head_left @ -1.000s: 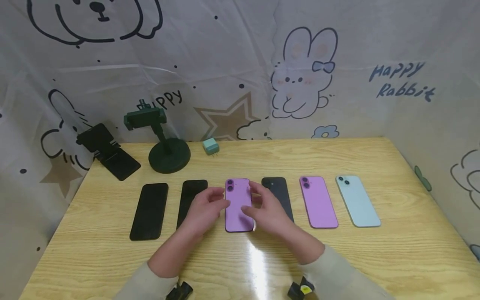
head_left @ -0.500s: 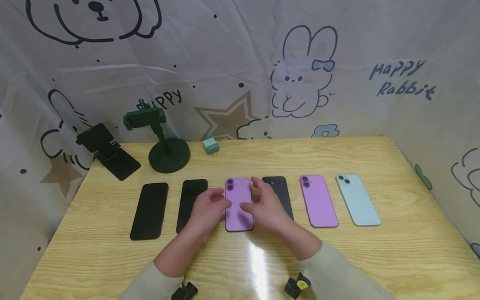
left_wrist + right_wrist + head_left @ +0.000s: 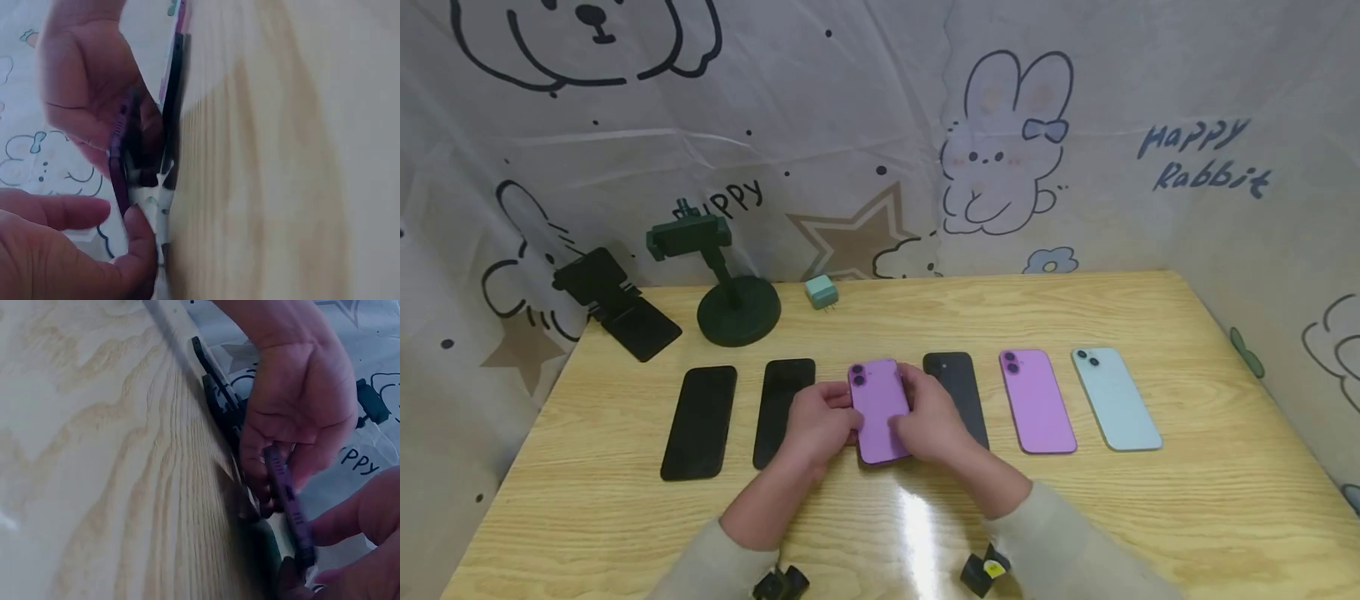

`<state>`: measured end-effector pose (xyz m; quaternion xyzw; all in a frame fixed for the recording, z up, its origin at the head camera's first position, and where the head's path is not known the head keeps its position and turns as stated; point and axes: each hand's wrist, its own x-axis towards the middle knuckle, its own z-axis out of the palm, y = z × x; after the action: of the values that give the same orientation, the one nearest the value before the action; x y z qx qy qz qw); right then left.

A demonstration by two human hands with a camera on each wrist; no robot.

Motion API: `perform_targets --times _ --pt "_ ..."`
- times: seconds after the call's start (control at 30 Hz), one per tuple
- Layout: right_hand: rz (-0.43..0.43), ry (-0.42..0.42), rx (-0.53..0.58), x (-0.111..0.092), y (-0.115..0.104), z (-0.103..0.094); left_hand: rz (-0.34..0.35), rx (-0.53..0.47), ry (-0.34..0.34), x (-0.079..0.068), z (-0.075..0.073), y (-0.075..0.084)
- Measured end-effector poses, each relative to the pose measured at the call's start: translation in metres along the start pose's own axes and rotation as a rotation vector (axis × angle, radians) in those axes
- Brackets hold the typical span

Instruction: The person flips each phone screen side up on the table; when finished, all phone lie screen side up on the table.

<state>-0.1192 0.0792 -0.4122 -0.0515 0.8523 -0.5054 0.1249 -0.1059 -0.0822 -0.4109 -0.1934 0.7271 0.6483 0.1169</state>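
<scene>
In the head view, a purple smartphone (image 3: pixel 880 412) with two camera lenses at its top left is held back-up between both hands, a little off the wood-grain table and slightly turned. My left hand (image 3: pixel 822 421) grips its left edge, thumb on the back and fingers beneath. My right hand (image 3: pixel 932 417) grips the right edge in the same manner. Edge-on, the phone (image 3: pixel 119 162) shows clear of the tabletop in the left wrist view. A black phone (image 3: pixel 784 404) lies partly behind the left hand, and a dark phone (image 3: pixel 958 392) partly behind the right.
Another black phone (image 3: pixel 698 423) lies at the left of the row. A second purple phone (image 3: pixel 1037 404) and a pale blue phone (image 3: pixel 1117 402) lie at the right. Behind are a black folding stand (image 3: pixel 617 304), a dark green phone holder (image 3: pixel 739 310) and a mint charger (image 3: pixel 822 292).
Both hands have closed onto the middle purple phone's edges. It has risen slightly off the table and turned a little. The other phones stay where they were.
</scene>
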Motion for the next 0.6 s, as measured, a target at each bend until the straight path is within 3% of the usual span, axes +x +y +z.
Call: perform_targets --times 0.3,0.6 --pt "0.043 0.008 0.128 -0.004 0.004 -0.001 0.023 -0.113 -0.001 0.003 -0.007 -0.002" --pt "-0.012 -0.047 0.128 -0.009 0.007 0.000 0.076 -0.092 -0.020 0.000 -0.010 0.003"
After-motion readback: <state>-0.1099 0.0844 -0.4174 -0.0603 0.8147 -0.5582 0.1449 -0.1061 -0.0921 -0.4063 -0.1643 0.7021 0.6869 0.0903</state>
